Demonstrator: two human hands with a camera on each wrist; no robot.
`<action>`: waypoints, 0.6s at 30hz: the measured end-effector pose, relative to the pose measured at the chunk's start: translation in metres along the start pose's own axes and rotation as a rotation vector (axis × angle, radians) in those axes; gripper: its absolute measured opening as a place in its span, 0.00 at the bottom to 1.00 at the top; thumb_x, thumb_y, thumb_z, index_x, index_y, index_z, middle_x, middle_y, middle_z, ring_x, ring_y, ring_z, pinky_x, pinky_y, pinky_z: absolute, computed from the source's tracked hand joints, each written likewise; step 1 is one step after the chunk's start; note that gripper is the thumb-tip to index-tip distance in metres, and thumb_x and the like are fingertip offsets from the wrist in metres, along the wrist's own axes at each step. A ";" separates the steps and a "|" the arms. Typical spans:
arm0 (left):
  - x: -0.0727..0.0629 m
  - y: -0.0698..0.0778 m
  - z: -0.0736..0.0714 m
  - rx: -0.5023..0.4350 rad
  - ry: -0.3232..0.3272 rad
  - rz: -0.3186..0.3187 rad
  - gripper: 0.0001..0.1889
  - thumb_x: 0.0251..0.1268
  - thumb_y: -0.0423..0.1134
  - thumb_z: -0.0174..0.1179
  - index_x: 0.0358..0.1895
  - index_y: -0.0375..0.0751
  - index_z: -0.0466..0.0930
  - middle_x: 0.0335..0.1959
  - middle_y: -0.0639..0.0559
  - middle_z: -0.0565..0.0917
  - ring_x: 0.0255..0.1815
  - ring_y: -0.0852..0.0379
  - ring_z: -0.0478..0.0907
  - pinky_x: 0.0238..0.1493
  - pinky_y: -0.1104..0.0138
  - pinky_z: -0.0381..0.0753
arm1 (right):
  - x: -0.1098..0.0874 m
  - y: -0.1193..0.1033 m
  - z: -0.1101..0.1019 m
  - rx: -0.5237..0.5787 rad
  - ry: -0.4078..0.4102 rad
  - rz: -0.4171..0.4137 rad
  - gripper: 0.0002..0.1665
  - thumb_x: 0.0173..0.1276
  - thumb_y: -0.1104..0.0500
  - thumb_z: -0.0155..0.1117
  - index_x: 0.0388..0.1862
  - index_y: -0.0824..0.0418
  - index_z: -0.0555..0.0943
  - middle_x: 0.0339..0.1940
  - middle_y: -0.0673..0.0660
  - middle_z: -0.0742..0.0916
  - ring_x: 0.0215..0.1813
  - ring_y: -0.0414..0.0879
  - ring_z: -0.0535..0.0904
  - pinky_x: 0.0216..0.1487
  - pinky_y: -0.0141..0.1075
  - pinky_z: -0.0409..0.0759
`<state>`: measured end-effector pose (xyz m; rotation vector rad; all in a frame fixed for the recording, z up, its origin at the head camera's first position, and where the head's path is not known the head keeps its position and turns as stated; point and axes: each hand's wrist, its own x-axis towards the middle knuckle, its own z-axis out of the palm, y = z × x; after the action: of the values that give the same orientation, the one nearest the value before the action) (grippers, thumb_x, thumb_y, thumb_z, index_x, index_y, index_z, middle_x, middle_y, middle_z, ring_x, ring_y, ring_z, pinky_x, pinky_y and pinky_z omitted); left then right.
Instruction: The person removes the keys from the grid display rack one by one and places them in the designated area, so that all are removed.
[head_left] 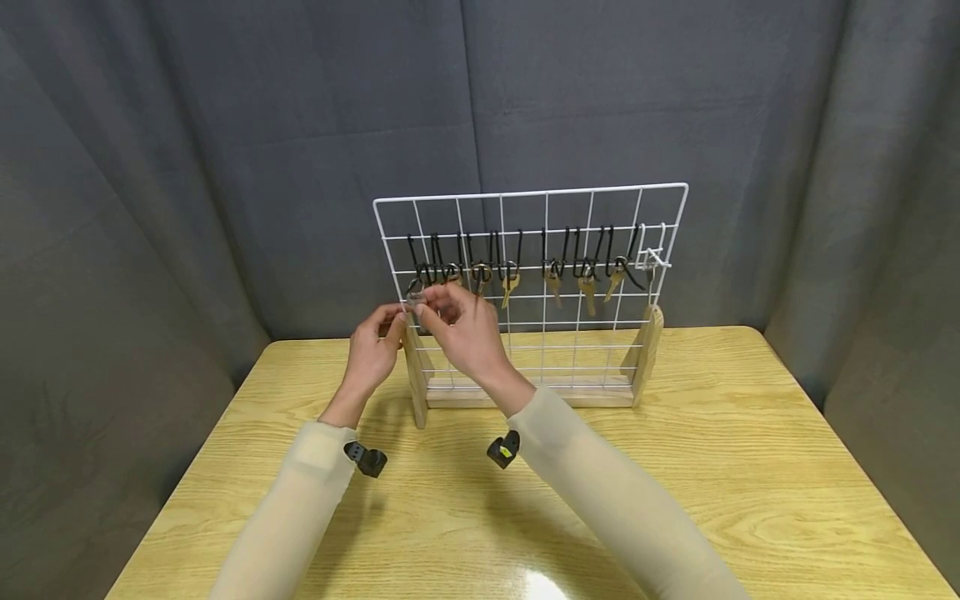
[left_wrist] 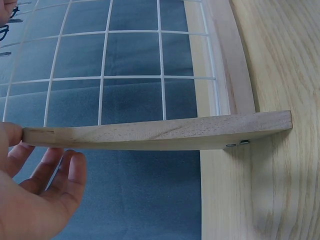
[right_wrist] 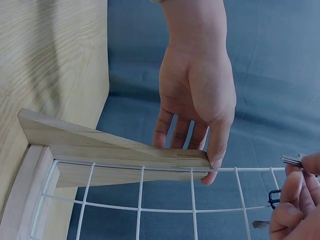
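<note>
My left hand (head_left: 372,350) grips the upper end of the wooden side post (left_wrist: 150,132) at the left of a white wire grid rack (head_left: 525,195). In the right wrist view its thumb lies on one side of the post and its fingers on the other. Close beside it, my right hand (head_left: 468,333) pinches a silver key (right_wrist: 291,160) between thumb and fingers, in front of the leftmost black hooks. The fingers cover part of the key.
Black hooks run across the grid, with several brass keys (head_left: 511,287) hanging from them. A white wire hook (head_left: 651,257) sits at the right end. The rack's wooden base (head_left: 532,398) stands on the wooden table (head_left: 675,467), with a grey curtain (head_left: 322,125) behind.
</note>
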<state>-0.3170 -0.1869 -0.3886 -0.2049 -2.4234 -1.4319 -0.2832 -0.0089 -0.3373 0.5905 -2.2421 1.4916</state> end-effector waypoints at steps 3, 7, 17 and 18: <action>0.000 0.000 0.000 -0.001 -0.001 0.000 0.18 0.79 0.45 0.52 0.60 0.39 0.79 0.54 0.39 0.84 0.51 0.47 0.82 0.40 0.72 0.82 | -0.002 -0.002 -0.001 0.008 0.000 0.009 0.13 0.71 0.51 0.66 0.48 0.56 0.84 0.39 0.53 0.91 0.34 0.43 0.83 0.35 0.31 0.78; 0.000 0.000 0.000 -0.004 -0.004 0.000 0.18 0.79 0.45 0.51 0.60 0.38 0.79 0.54 0.39 0.83 0.51 0.47 0.82 0.40 0.73 0.81 | -0.004 -0.005 -0.003 0.026 0.008 0.014 0.12 0.70 0.51 0.67 0.48 0.56 0.85 0.38 0.53 0.91 0.32 0.42 0.82 0.33 0.30 0.77; -0.001 0.000 0.001 -0.021 -0.011 -0.007 0.19 0.79 0.46 0.51 0.60 0.39 0.79 0.55 0.38 0.83 0.52 0.46 0.81 0.43 0.68 0.83 | -0.011 -0.009 -0.004 0.081 0.024 -0.017 0.11 0.69 0.55 0.68 0.45 0.59 0.85 0.35 0.55 0.91 0.30 0.42 0.82 0.32 0.29 0.78; -0.001 0.000 0.001 -0.024 -0.010 -0.007 0.19 0.79 0.46 0.51 0.60 0.38 0.79 0.55 0.38 0.83 0.52 0.46 0.81 0.43 0.68 0.83 | -0.012 -0.009 -0.004 0.082 0.021 -0.017 0.11 0.69 0.55 0.68 0.45 0.59 0.85 0.35 0.55 0.91 0.30 0.42 0.82 0.32 0.29 0.78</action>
<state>-0.3160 -0.1863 -0.3891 -0.2102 -2.4181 -1.4673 -0.2679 -0.0064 -0.3347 0.6140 -2.1638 1.5798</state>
